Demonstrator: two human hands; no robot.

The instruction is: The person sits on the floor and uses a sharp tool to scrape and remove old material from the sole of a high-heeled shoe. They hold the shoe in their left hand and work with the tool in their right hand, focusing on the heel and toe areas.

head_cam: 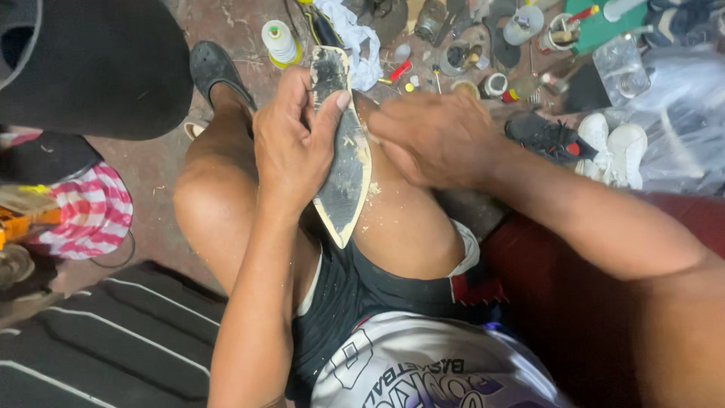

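From the head camera I look straight down onto a seated person's bare knees. A shoe sole (343,147) lies along the right knee (408,227), its pointed tip aimed at 6 o'clock and its wider end at 12. The sole's dark face is rough and patched with pale dust, with a light rim round its edge.

The left hand (291,147) clamps the sole from its 9 o'clock side: the fingers wrap over the upper edge, and the thumb presses flat across the dark face. The right hand (434,136) sits at the sole's 3 o'clock edge, fingers curled together and touching the rim. I cannot tell whether it pinches a tool or only the sole. Pale crumbs (372,189) dot the knee just beside the sole.

At 12 o'clock from the sole, the floor holds a spool (279,41) of pale thread, a white rag (355,34) and a scatter of small tins and tools (468,57). At 2 o'clock lie a black shoe (544,136) and a white pair (615,143), near clear plastic bags (680,98). At 9 o'clock sits a red-and-white striped cloth (91,211). A black sandal (215,68) covers the left foot at 11 o'clock.
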